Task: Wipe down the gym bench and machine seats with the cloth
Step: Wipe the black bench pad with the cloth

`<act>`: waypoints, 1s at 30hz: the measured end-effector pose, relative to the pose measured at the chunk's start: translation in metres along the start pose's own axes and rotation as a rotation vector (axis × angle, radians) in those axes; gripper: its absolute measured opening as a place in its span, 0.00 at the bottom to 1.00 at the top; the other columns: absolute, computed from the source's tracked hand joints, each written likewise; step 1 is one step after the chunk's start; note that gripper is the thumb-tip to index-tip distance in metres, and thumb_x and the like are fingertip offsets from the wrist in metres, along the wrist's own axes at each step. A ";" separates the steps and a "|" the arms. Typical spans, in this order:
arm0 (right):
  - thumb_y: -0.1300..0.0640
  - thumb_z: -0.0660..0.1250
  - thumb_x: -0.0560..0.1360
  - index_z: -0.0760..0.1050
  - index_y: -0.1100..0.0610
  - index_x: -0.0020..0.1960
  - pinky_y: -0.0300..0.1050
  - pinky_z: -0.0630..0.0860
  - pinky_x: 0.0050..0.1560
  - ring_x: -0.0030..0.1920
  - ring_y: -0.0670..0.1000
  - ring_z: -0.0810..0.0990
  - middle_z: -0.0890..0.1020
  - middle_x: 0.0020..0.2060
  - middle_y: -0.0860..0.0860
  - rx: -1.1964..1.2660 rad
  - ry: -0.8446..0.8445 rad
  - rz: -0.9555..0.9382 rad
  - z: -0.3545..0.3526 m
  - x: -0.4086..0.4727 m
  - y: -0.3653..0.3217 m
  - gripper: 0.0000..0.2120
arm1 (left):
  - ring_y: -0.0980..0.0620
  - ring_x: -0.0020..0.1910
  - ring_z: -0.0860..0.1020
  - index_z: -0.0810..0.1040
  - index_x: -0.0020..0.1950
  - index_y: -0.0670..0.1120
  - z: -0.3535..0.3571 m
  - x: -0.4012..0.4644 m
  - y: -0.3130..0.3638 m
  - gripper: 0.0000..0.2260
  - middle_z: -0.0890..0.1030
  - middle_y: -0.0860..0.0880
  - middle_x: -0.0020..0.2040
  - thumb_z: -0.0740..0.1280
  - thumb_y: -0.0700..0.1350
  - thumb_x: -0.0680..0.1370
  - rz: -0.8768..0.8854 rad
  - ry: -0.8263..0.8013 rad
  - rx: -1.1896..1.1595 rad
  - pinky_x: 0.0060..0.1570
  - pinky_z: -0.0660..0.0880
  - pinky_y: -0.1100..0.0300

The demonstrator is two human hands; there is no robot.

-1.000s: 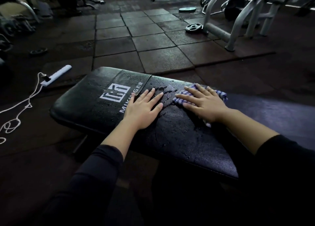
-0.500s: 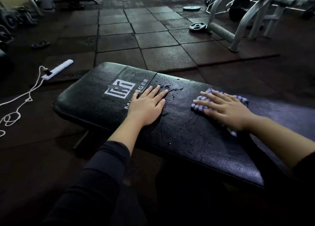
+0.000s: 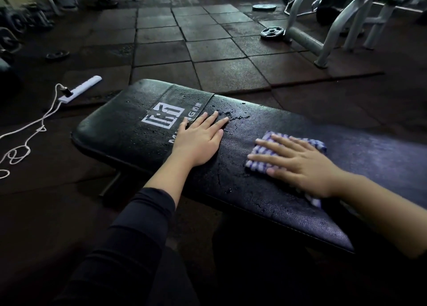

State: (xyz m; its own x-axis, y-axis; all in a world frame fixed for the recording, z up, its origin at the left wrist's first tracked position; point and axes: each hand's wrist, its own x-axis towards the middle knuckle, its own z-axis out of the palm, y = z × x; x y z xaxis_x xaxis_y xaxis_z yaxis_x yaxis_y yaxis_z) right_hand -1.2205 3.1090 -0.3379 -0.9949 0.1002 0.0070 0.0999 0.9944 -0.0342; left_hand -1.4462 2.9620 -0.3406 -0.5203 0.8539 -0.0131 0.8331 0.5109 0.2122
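A black padded gym bench [image 3: 129,130] with a white logo lies across the middle of the view, its surface beaded with water drops. My left hand [image 3: 198,139] lies flat on the pad beside the logo, fingers straight. To its right, my right hand [image 3: 298,164] presses a blue-and-white checked cloth [image 3: 263,151] flat against the pad with spread fingers. Part of the cloth is hidden under the palm, and a corner shows near my wrist.
A white power strip [image 3: 79,88] with a coiled white cord [image 3: 27,141] lies on the floor to the left. A grey machine frame [image 3: 323,30] and weight plates [image 3: 271,32] stand at the back right. Dark rubber floor tiles [image 3: 208,44] stretch beyond the bench.
My right hand has slid the cloth to the right along the bench, away from my left hand. The left hand has stayed flat by the logo.
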 end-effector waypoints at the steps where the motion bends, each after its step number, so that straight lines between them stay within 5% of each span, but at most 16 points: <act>1: 0.26 0.26 0.69 0.38 0.20 0.66 0.46 0.41 0.75 0.77 0.46 0.42 0.42 0.74 0.32 0.010 -0.006 0.055 -0.003 0.003 0.011 0.25 | 0.60 0.77 0.46 0.51 0.76 0.66 0.000 0.000 0.000 0.20 0.48 0.62 0.79 0.45 0.56 0.84 -0.001 -0.001 0.001 0.75 0.41 0.45; 8: 0.25 0.21 0.61 0.35 0.23 0.64 0.49 0.43 0.74 0.77 0.48 0.43 0.45 0.76 0.36 0.015 0.000 0.155 -0.002 0.051 -0.016 0.31 | 0.60 0.77 0.46 0.52 0.76 0.66 0.001 0.000 0.001 0.20 0.49 0.62 0.79 0.46 0.55 0.84 -0.010 0.006 -0.002 0.75 0.41 0.46; 15: 0.31 0.33 0.77 0.44 0.24 0.70 0.52 0.46 0.75 0.78 0.48 0.44 0.48 0.76 0.36 -0.020 -0.011 -0.112 0.004 -0.007 -0.015 0.22 | 0.59 0.77 0.47 0.52 0.77 0.65 0.001 -0.002 0.001 0.20 0.49 0.61 0.79 0.46 0.55 0.84 -0.001 0.020 0.002 0.75 0.41 0.46; 20: 0.24 0.25 0.66 0.36 0.17 0.62 0.45 0.41 0.74 0.77 0.46 0.42 0.43 0.73 0.31 0.059 -0.028 0.083 -0.007 0.005 0.016 0.24 | 0.59 0.77 0.47 0.54 0.77 0.64 0.002 -0.001 0.001 0.20 0.50 0.61 0.79 0.47 0.55 0.84 0.004 0.032 -0.017 0.75 0.41 0.46; 24: 0.25 0.26 0.63 0.37 0.22 0.64 0.50 0.43 0.74 0.77 0.48 0.43 0.45 0.76 0.35 0.042 -0.031 0.183 -0.009 0.044 -0.012 0.28 | 0.60 0.77 0.51 0.63 0.75 0.61 0.002 0.000 -0.001 0.19 0.57 0.59 0.78 0.52 0.52 0.84 0.016 0.094 -0.147 0.75 0.42 0.46; 27: 0.26 0.26 0.64 0.37 0.26 0.67 0.51 0.43 0.74 0.78 0.49 0.45 0.47 0.77 0.37 0.019 -0.009 0.102 0.000 0.053 -0.049 0.30 | 0.58 0.76 0.55 0.68 0.73 0.56 -0.004 -0.006 -0.008 0.18 0.62 0.55 0.77 0.56 0.49 0.83 0.055 0.107 -0.234 0.76 0.45 0.48; 30: 0.28 0.23 0.67 0.40 0.27 0.68 0.51 0.45 0.74 0.78 0.50 0.49 0.51 0.77 0.40 0.010 0.025 -0.015 0.008 0.040 -0.068 0.30 | 0.56 0.77 0.53 0.64 0.75 0.58 -0.009 -0.022 -0.020 0.20 0.57 0.53 0.79 0.55 0.54 0.83 0.093 0.075 -0.068 0.76 0.47 0.48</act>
State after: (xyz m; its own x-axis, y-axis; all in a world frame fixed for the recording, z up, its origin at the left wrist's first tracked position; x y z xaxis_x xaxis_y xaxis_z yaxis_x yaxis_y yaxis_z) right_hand -1.2674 3.0454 -0.3431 -0.9958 0.0857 0.0322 0.0843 0.9955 -0.0435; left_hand -1.4535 2.9317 -0.3357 -0.4565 0.8859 0.0824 0.8649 0.4201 0.2747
